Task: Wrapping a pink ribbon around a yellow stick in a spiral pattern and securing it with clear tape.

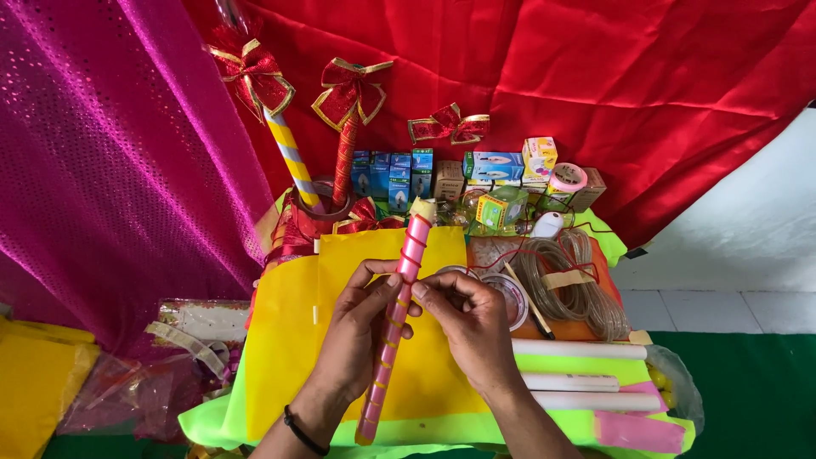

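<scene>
A long pink tube (393, 327) wrapped with a thin yellow spiral ribbon runs from the lower middle up to a pale cap near the boxes. My left hand (355, 331) grips its middle from the left, a dark band on the wrist. My right hand (469, 321) pinches the tube at the same height from the right, fingertips on the ribbon. Both hands hover over a yellow sheet (293, 340) spread on the table.
Two bow-topped sticks (293, 161) stand at the back beside small boxes (399, 174), a loose red bow (449, 126) and a tape roll (566, 179). A wire coil (571, 285) and white tubes (578, 350) lie right. Magenta cloth (110, 161) hangs left, red cloth (612, 76) behind.
</scene>
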